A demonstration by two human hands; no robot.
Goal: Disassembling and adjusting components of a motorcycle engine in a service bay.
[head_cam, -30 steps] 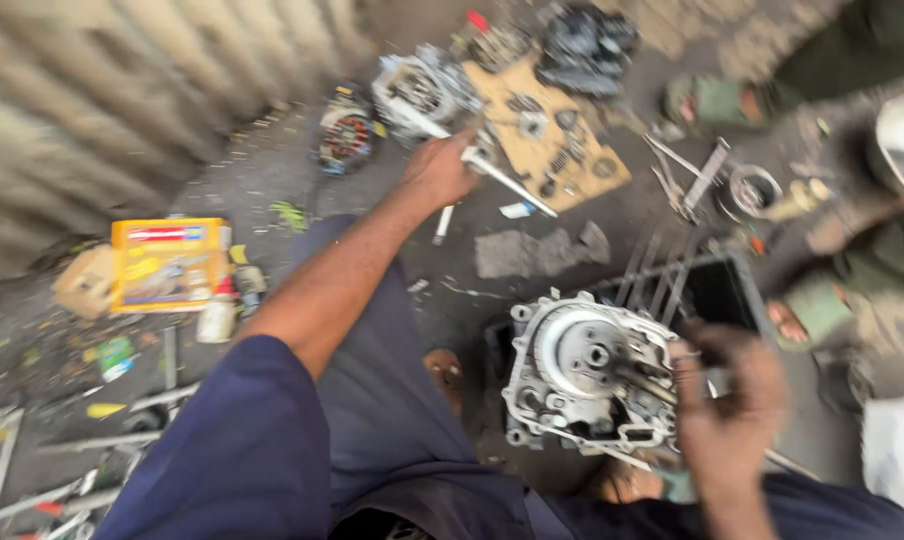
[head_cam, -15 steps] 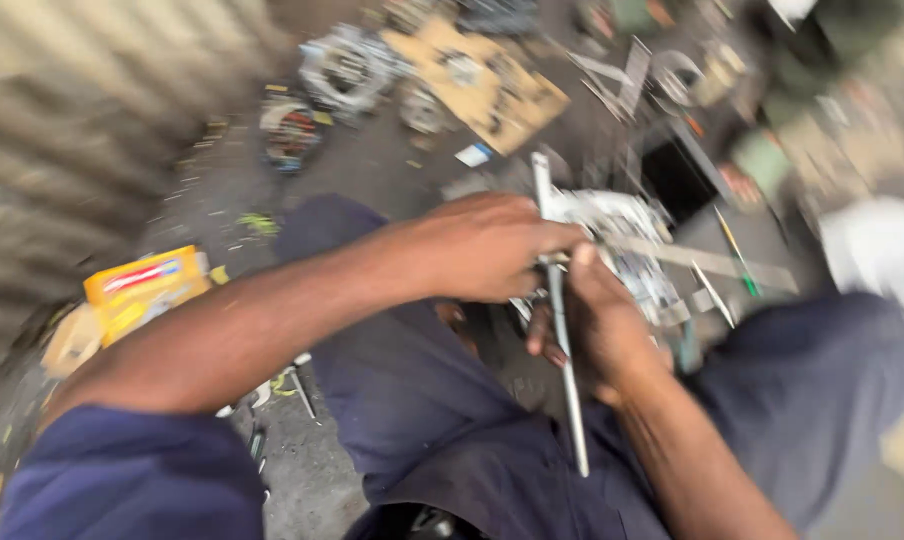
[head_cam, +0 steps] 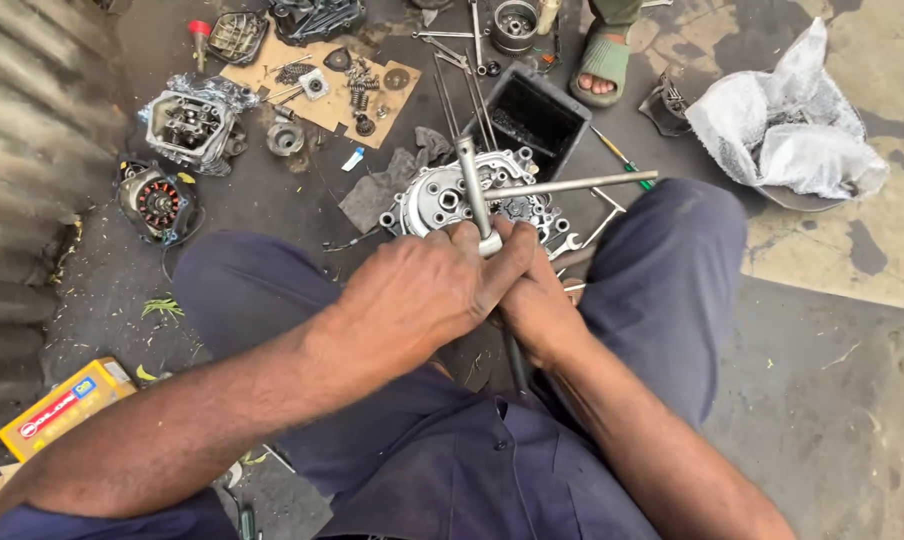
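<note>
- The left hand (head_cam: 427, 290) is closed over the junction of a long grey steel T-handle wrench (head_cam: 475, 195), fingers wrapped round the shaft where the crossbar meets it.
- The right hand (head_cam: 537, 300) lies just beside and partly beneath the left, fingers curled on the same wrench lower down; its grip is partly hidden.
- The wrench stands over a round silver aluminium engine case (head_cam: 442, 200), which sits on the dark oily ground between the person's knees in navy trousers.
- Its crossbar (head_cam: 572, 184) reaches rightwards above the case.
- A black rectangular plastic tray (head_cam: 537, 115) lies just behind the case.
- A brown cardboard sheet (head_cam: 317, 85) carrying small parts lies towards the far left.
- A crumpled white plastic bag (head_cam: 787, 120) sits at the far right.
- A yellow box (head_cam: 62, 405) lies at the near left edge.
</note>
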